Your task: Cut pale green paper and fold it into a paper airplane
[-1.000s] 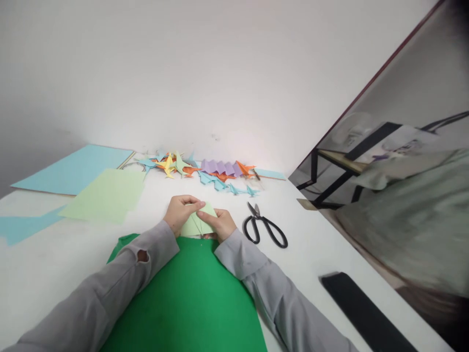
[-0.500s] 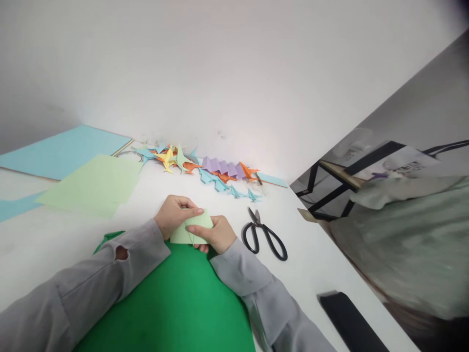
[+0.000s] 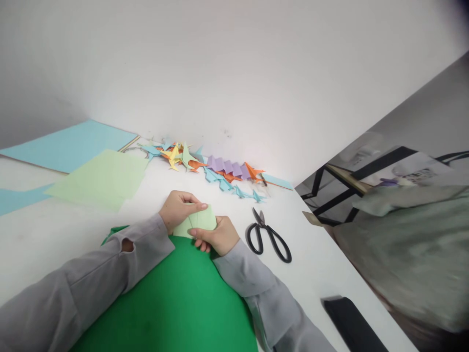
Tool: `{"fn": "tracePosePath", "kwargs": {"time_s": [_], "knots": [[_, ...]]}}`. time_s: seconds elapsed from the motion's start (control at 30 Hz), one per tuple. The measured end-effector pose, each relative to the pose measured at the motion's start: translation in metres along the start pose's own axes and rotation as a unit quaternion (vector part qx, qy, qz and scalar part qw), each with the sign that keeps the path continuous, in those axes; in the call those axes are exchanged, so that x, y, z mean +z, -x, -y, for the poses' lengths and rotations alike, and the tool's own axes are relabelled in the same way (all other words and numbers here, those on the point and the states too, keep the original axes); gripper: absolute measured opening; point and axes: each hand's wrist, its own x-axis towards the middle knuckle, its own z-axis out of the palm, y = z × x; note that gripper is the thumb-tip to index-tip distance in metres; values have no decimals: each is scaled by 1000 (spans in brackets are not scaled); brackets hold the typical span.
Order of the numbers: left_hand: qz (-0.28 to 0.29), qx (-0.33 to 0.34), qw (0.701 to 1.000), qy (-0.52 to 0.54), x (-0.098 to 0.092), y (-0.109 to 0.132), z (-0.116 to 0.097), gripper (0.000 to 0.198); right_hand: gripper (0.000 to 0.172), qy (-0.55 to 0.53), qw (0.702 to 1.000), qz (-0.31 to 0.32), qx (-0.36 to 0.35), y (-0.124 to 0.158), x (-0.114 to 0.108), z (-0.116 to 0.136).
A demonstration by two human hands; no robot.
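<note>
Between my hands is a small pale green piece of folded paper (image 3: 203, 220), with crease lines running down its front. My left hand (image 3: 176, 210) grips its upper left, the thumb lying along the top edge. My right hand (image 3: 219, 235) pinches the lower right, thumb in front and fingers curled behind. The paper is held just above the green cloth (image 3: 176, 298) in front of me. Black-handled scissors (image 3: 266, 234) lie on the white table to the right of my right hand, blades partly apart.
Folded paper cranes (image 3: 178, 155) in several colours and a purple pleated paper (image 3: 227, 166) lie along the wall. Light green sheets (image 3: 98, 178) and a blue sheet (image 3: 69, 146) are at the left. A black flat object (image 3: 351, 322) lies front right. Beyond the table edge sits another person (image 3: 403, 249).
My right thumb has slid slightly along the paper, and the sheet is tilted a little more. The whole view has shifted slightly. Both hands still hold the paper.
</note>
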Motion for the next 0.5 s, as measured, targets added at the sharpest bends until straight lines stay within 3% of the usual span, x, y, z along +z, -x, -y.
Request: {"fn": "tracePosePath", "kwargs": {"time_s": [0.13,0.27,0.5], "knots": [[-2,-34,997,66,0,-1,-1,34,30,-16,999,-7,-28,1,0,-4],[62,-66,980,177,0,1,-4,36,31,-50,995,-55,-70,1,-2,-8],[128,-98,973,166,2,3,-1,29,48,-135,988,-15,-70,-4,-14,-9]]}}
